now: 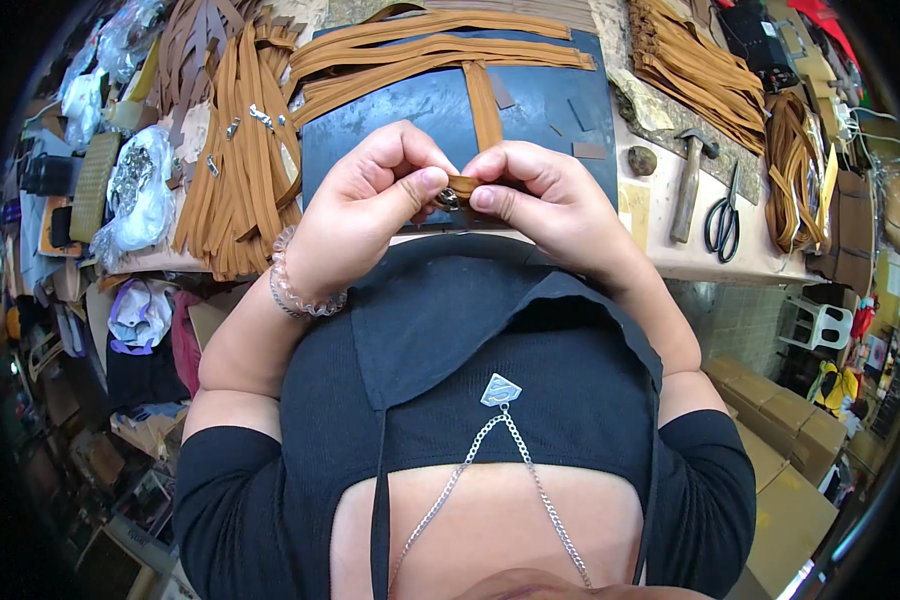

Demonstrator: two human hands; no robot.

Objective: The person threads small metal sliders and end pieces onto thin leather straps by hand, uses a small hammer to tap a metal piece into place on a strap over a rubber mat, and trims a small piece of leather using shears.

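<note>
I have a brown zipper strip (pixel 460 184) between the two hands, just above the near edge of the worktop (pixel 750 266) and close in front of the person's body. A small metal piece (pixel 449 199) sits on it, at the left hand's fingertips. The left hand (pixel 395 185) is on one side of that spot, thumb and forefinger drawn together in a pinch, the other fingers curled. The right hand (pixel 530 188) faces it from the other side, its thumb and forefinger closed on the brown tape. The fingertips of the two hands are near each other, with the strip bridging the short gap; I cannot tell how the hidden fingers hold it.

Beyond the right hand, I see a length of brown tape (pixel 483 100) running away over a dark mat (pixel 545 100); the fingers hide whether it joins the held piece. More zipper strips (pixel 440 50) lie across the mat's far part. To the left of the mat I have a spread bundle of brown zippers (pixel 240 150), with a clear plastic bag (pixel 142 195) past it. On the right, a hammer (pixel 687 195) lies beside dark-handled scissors (pixel 724 222), near a rounded lump (pixel 642 159). Another zipper bundle (pixel 695 75) lies beyond them, and a looped bunch (pixel 794 175) sits farther right.
</note>
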